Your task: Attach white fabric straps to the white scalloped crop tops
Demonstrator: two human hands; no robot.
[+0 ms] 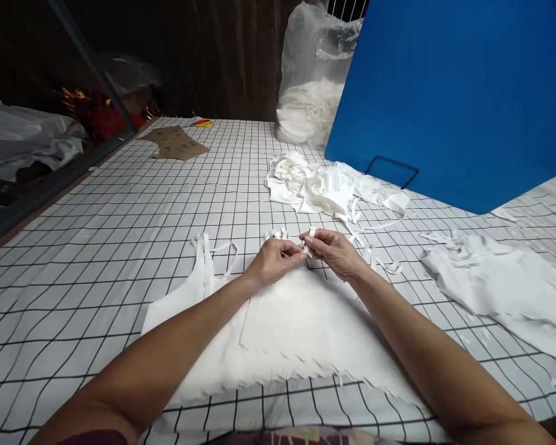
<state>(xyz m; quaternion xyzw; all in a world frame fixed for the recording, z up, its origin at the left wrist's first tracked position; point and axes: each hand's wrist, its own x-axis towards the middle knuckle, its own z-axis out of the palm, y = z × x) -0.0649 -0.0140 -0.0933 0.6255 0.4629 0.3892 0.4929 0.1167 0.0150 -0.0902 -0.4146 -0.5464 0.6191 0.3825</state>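
A stack of white fabric garment pieces lies on the grid-patterned table in front of me, with thin white straps at its far end. My left hand and my right hand meet just above the far edge of the stack. Both pinch a narrow white strap between their fingertips, one end sticking up by the right thumb.
A heap of white fabric lies beyond my hands, more white pieces at right. A blue board stands at the back right beside a clear bag of fabric. A brown cardboard pattern lies far left.
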